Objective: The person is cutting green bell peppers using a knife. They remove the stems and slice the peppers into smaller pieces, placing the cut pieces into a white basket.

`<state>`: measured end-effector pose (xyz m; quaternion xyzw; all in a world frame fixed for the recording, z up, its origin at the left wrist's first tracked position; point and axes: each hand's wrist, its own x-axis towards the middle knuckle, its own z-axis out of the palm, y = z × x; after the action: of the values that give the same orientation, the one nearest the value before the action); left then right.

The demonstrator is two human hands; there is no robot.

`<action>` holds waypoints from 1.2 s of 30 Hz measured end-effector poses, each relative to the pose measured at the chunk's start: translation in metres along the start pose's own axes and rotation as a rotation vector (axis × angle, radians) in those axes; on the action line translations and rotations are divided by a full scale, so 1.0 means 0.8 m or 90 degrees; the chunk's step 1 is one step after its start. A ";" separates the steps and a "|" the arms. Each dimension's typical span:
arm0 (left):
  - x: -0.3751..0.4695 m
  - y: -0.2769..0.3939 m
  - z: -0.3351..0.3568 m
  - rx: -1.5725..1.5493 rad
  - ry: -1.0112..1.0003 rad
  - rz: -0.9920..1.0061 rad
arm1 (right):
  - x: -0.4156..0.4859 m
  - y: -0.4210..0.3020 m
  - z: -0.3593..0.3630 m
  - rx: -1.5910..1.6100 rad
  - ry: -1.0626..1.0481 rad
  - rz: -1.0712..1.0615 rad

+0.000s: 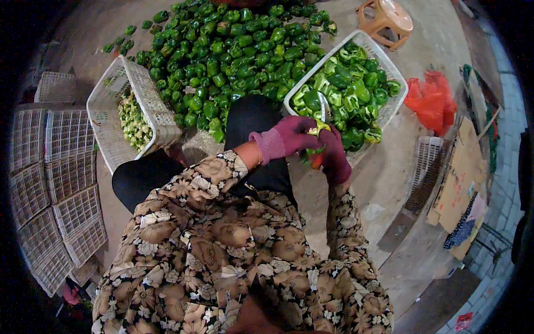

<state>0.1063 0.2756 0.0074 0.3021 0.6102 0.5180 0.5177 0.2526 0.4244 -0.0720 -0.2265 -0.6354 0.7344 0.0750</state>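
In a maroon knitted glove, my left hand (292, 135) closes around a green bell pepper (313, 151), mostly hidden by the fingers. Pale cut flesh and seeds (313, 131) show between my hands. My right hand (335, 155), gloved alike, grips a knife whose curved steel blade (324, 106) points away from me, its handle hidden. A blurred red part (316, 161) shows below the fingers; I cannot tell what it is. Just beyond my hands stands a white plastic crate (394, 110) of halved and opened green peppers (354, 89).
A large heap of whole green peppers (233, 54) covers the floor ahead. At left, a tilted white crate (106, 112) holds pepper cores (133, 119). Stacked crates (69, 158) line the far left. A plastic stool (392, 18), red bag (434, 102) and cardboard (457, 179) lie right.
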 end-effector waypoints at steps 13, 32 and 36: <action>-0.021 -0.012 0.031 0.322 0.203 0.247 | -0.065 -0.074 0.081 0.183 0.078 0.046; -0.013 -0.008 0.014 0.271 0.258 0.284 | -0.032 -0.041 0.109 0.128 0.251 0.025; -0.009 -0.004 0.005 0.253 0.299 0.241 | 0.001 0.031 0.065 0.468 0.277 0.146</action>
<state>0.1124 0.2692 0.0070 0.3770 0.7345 0.5314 0.1898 0.2338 0.3732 -0.0912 -0.4029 -0.2723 0.8504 0.2007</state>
